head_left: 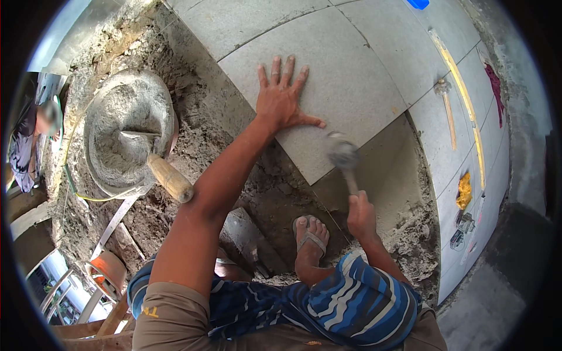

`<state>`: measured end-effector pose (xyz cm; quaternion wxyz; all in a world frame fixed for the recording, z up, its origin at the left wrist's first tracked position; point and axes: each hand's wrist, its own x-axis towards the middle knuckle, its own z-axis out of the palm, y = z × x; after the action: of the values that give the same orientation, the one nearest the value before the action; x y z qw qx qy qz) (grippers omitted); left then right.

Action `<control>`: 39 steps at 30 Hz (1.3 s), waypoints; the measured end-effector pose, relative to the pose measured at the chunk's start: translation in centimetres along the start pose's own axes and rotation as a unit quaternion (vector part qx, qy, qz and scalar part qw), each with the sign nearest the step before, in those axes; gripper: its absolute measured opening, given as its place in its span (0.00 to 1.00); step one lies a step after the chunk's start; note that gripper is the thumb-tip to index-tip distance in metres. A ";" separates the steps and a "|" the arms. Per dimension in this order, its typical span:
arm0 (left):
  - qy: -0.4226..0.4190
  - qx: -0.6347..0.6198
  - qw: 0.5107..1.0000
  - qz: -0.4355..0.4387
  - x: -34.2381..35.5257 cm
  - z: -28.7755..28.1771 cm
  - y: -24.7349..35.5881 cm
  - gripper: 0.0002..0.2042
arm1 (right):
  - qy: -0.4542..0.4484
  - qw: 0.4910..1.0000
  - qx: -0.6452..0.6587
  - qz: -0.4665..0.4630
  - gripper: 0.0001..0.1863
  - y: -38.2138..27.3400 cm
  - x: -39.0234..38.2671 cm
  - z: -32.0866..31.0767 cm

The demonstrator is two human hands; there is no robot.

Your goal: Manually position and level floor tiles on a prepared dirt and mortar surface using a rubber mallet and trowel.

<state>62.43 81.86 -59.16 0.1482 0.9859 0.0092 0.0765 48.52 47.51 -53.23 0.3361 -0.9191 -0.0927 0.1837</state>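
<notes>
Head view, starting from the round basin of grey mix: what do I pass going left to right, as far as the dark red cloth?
Round basin → left hand, spread on a grey tile → right hand, gripping a mallet → wooden-handled hammer lying loose → dark red cloth.

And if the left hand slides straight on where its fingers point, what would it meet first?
Probably the joint at the far edge of the pale tile under the left hand; no object seems to stand before it.
</notes>
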 end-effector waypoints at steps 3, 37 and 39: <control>-0.007 0.016 1.000 -0.006 0.1 -0.1 -0.1 0.76 | 0.000 1.000 -0.004 -0.012 0.17 0.2 -0.4 0.2; -0.014 0.016 1.000 -0.008 -0.1 -0.3 0.2 0.75 | -0.015 1.000 0.026 0.006 0.17 -0.4 0.2 1.0; -0.013 0.018 1.000 -0.009 0.0 -0.2 0.2 0.75 | -0.011 0.999 0.042 0.003 0.16 -0.5 0.2 1.2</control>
<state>62.43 81.69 -58.89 0.1316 0.9892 0.0179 0.0625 48.21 48.64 -53.76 0.3725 -0.9025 -0.0856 0.1984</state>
